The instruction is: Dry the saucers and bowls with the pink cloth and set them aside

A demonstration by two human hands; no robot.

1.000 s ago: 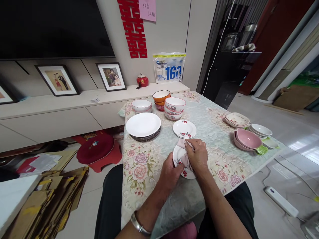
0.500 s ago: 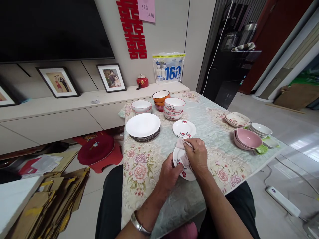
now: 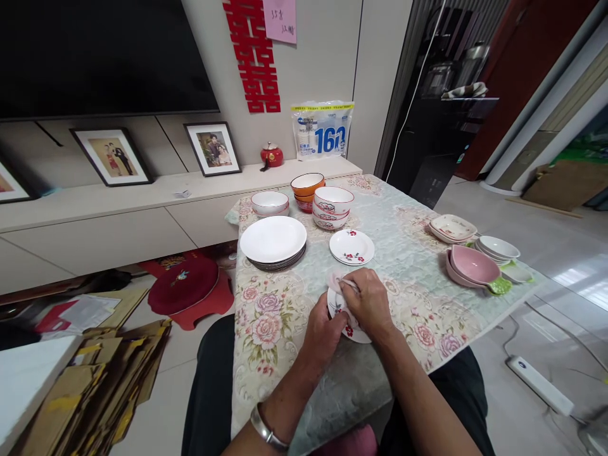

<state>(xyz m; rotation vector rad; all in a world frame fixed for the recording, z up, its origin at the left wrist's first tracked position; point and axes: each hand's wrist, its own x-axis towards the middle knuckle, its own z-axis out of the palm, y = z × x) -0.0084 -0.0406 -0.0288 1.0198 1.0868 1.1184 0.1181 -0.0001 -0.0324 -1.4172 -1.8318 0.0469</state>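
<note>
Small flowered plate (image 3: 358,335) between both hands, rim pinched by the left hand (image 3: 323,329), thumb on top, other fingers mostly hidden. Pale pink cloth (image 3: 335,281) bunched in the right hand (image 3: 371,301), against the plate's far edge. For even rubbing, best to press lightly, support opposite the cloth, and turn the rim gradually. Just beyond the right fingers, matching plates (image 3: 351,244).

Head view: I see the left hand (image 3: 325,326) gripping a small white plate with red flowers (image 3: 357,335) by its edge, thumb on top. The right hand (image 3: 369,301) presses a pale pink cloth (image 3: 335,281) against it. Just beyond, on the floral-clothed counter (image 3: 280,310), I note a short stack of matching flowered plates (image 3: 352,246) beside the tall stack of white round plates (image 3: 273,239).
</note>
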